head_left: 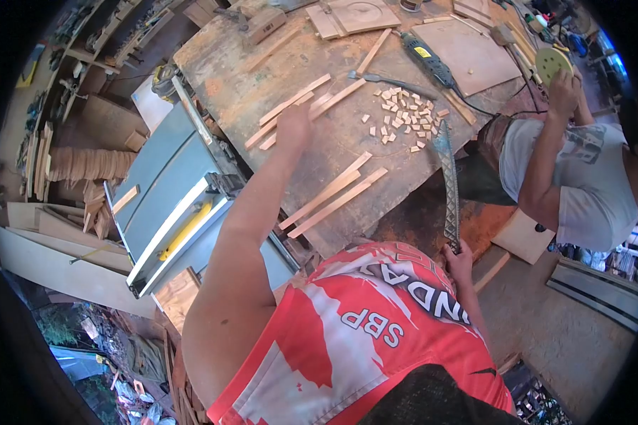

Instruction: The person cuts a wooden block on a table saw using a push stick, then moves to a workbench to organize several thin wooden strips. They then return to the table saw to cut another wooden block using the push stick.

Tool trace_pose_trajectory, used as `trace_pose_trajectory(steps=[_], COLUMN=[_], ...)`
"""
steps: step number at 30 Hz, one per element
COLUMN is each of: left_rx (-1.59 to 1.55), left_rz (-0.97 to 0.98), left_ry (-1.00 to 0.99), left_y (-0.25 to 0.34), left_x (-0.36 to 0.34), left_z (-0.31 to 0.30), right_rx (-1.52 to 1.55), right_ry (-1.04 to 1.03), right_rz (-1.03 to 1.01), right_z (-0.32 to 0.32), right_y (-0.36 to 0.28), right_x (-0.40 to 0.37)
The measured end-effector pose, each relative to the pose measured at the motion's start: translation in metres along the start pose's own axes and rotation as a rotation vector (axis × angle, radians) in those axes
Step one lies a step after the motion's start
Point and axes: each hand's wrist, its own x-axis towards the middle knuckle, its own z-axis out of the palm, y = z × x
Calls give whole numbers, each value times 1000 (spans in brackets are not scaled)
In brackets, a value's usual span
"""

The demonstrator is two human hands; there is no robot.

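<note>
My left hand [295, 122] reaches over the worktable, its fingers closed on a thin wooden strip [339, 98] lying among similar strips. My right hand [459, 259], low beside my body, grips the near end of a long, narrow blade-like piece [449, 185] with a crisscross pattern. Its far end reaches the table edge, beside a scattered pile of small wooden blocks [408, 117]. Between my arms, several more wooden strips [337, 191] lie at the table's near edge. Fine finger detail of both hands is hard to see.
A table saw [170, 180] adjoins the worktable [227, 78] on the left. A black rotary tool [429, 62] with its cord and a dark-bladed hand tool [390, 83] lie beyond the blocks. At right, another person [578, 166] holds a round perforated disc [551, 65].
</note>
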Motion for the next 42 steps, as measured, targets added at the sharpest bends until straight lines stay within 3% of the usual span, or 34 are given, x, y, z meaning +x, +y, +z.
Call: trace_pose_trajectory(steps=[8, 9, 11, 14, 16, 17, 19, 20, 22, 23, 25, 26, 28, 31, 34, 36, 37, 39, 42], left_rx=[-171, -223, -260, -337, -308, -297, -74, -64, 199, 209, 126, 139, -108, -123, -64, -128, -143, -126, -231], left_rz=[55, -37, -134, -38, -118, -114, 33, 40, 185, 202, -27, -14, -301, -254, -106, -87, -98, 83, 20], left_ry=[-42, -129, -225, -298, -360, -360, 0, 5, 235, 244, -261, -256, -439, -549, -466, -367, -319, -147, -47], left_y=[-5, -1, 5, 5, 10, 5, -22, -34, -54, -62, -71, -52, 9, -13, 1, 15, 29, 38, 78], left_x=[-15, -25, -55, -90, -86, -75, -37, -20, 11, 17, 28, 29, 1, -49, -53, -18, 7, 67, 137], left_z=[-22, -32, -40, -41, -48, -44, -31, -25, -14, -11, -7, -20, -58, -39, -47, -38, -28, 18, 57], right_rx=[-140, -194, -238, -214, -311, -300, -418, -407, -63, 28, -53, -154, -245, -180, -187, 174, 119, 160, 240], right_ry=[144, 139, 122, 70, 168, 166, 8, 6, -84, -77, -77, -71, -67, -8, -77, -178, -131, -125, -17], right_rz=[-68, -55, -34, 52, -81, -82, 477, 470, 756, 776, 739, 711, 694, 706, 620, 738, 762, 773, 765], right_z=[-21, -27, -39, -50, -44, -39, -29, -22, 0, 10, 25, 31, 40, 39, 31, 23, 6, -4, -21], right_y=[62, 79, 127, 225, 303, 282, 214, 229, 290, 287, 284, 283, 292, 316, 377, 433, 330, 317, 285], right_x=[-13, -19, -33, -58, -67, -64, -56, -43, -8, 1, 19, 27, 22, 14, -5, -10, -22, -26, -37])
